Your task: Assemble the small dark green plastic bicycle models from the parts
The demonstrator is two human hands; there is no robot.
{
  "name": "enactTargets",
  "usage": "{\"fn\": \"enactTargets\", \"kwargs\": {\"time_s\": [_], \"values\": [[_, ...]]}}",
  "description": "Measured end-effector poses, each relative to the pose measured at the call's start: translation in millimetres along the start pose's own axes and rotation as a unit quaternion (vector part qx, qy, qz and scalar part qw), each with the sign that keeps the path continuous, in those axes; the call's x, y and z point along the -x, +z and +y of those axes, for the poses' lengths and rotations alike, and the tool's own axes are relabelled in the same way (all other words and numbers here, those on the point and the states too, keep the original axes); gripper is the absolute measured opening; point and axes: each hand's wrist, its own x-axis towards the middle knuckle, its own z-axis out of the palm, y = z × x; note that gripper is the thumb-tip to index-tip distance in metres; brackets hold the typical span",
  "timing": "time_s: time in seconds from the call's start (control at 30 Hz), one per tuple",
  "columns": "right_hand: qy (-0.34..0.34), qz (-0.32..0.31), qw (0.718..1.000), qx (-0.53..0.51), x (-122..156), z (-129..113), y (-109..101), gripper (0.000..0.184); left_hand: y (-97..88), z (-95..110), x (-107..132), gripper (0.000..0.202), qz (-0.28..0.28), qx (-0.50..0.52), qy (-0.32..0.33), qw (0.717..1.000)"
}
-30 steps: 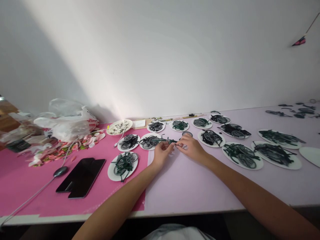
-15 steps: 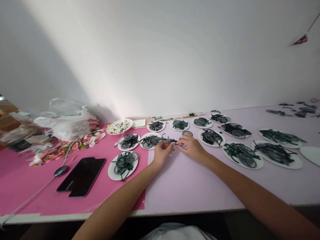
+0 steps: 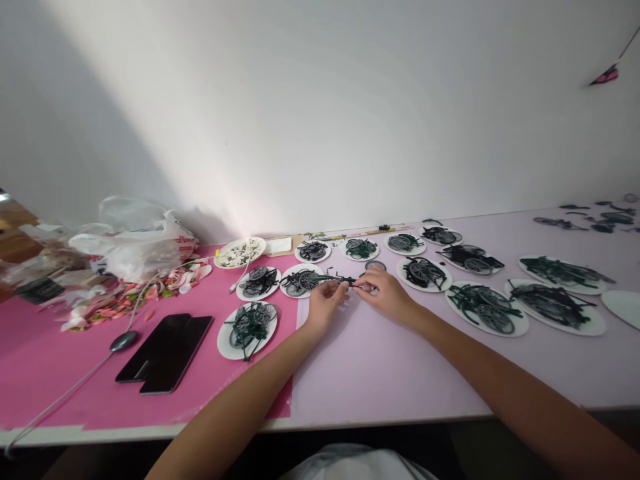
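Note:
Both my hands meet over the pale lilac table, fingers pinched together. My left hand (image 3: pixel 324 303) grips a thin dark green model part (image 3: pixel 336 280), a slender frame piece that reaches left toward a white plate (image 3: pixel 295 281). My right hand (image 3: pixel 383 293) pinches the right end of the same piece, where a tiny bit I cannot make out sits between its fingertips. Just beyond my hands, the plate bears a heap of wheel and frame parts.
Many white plates of black and green bicycle-model parts (image 3: pixel 484 308) spread across the table. On the pink mat lie a black phone (image 3: pixel 164 352), a plate with green parts (image 3: pixel 247 330), a cable, a plastic bag (image 3: pixel 135 243) and coloured scraps. A wall stands behind.
My hands have barely shifted, staying pinched on the green piece; the view has drifted very slightly.

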Motion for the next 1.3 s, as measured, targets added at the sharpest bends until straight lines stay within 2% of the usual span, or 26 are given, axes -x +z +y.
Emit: {"fn": "enactTargets", "kwargs": {"time_s": [0.6, 0.9, 1.3], "values": [[0.013, 0.012, 1.000, -0.023, -5.6, -5.7, -8.9, 0.007, -2.6, 3.9, -0.7, 0.051, -0.004, 0.017, -0.024, 1.000], [0.080, 0.040, 0.994, -0.058, -3.3, -6.0, -7.0, 0.009, -1.5, 6.2, -1.4, 0.047, -0.005, 0.010, -0.026, 1.000], [0.061, 0.010, 0.998, -0.028, 0.1, -3.3, -4.2, 0.013, -3.0, 4.0, -2.3, 0.047, -0.002, 0.054, -0.055, 0.997]]}}
